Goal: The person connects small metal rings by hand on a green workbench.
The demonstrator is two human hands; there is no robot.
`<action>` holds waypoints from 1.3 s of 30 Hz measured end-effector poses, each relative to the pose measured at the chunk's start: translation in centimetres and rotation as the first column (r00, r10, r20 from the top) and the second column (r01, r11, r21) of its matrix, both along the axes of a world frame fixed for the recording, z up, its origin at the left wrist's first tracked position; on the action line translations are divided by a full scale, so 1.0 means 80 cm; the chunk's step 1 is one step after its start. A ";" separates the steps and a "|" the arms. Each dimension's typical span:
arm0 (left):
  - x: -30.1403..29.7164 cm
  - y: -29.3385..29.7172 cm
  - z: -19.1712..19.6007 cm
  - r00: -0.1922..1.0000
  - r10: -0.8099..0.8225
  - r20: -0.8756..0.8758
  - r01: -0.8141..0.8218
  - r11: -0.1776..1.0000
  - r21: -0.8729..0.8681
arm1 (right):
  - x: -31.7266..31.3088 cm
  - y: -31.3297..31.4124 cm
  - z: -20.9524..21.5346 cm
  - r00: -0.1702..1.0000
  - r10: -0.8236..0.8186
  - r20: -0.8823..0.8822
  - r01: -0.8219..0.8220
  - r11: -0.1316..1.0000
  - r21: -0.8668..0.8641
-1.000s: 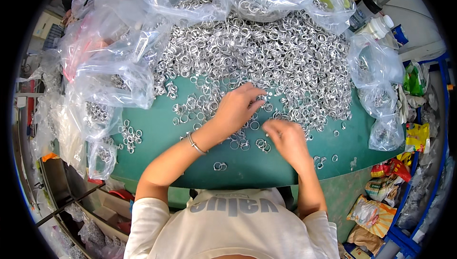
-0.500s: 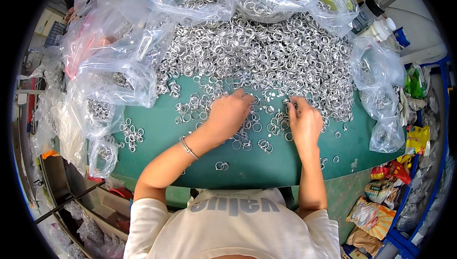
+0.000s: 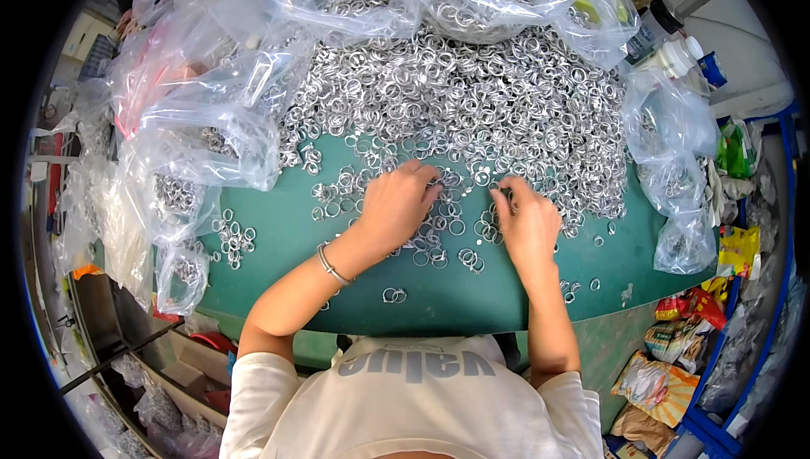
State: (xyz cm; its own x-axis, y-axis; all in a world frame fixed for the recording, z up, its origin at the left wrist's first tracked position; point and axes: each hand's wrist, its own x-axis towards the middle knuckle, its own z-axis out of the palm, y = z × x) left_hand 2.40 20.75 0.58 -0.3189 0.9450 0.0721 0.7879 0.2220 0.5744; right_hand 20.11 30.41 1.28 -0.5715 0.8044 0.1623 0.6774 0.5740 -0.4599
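A large heap of silver metal rings (image 3: 456, 88) covers the far half of a green tabletop (image 3: 456, 307). My left hand (image 3: 395, 206), with a bangle on its wrist, bends over looser rings at the heap's near edge. Its thumb and fingertips curl inward; anything between them is too small to make out. To the right, my right hand (image 3: 531, 223) has its thumb and forefinger drawn together beside a small cluster of rings (image 3: 487, 227). Whether a ring sits in that pinch cannot be made out. Between the hands lie scattered rings (image 3: 456, 193) and small flat pieces.
Clear plastic bags of rings stand along the far edge (image 3: 472, 3), the left side (image 3: 211, 143) and the right side (image 3: 675, 180). Smaller groups of rings (image 3: 232, 235) lie at left and a pair (image 3: 394, 294) near the front. Bottles (image 3: 679, 54) stand far right.
My right hand has shifted slightly left, toward the left hand. The left hand has drawn back a little leftward, its thumb now showing apart from the forefinger.
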 end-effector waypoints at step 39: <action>-0.035 0.019 -0.015 0.968 -0.014 -0.251 -0.009 0.996 -0.090 | 0.009 0.000 0.019 0.986 0.146 -0.076 -0.164 0.911 -0.380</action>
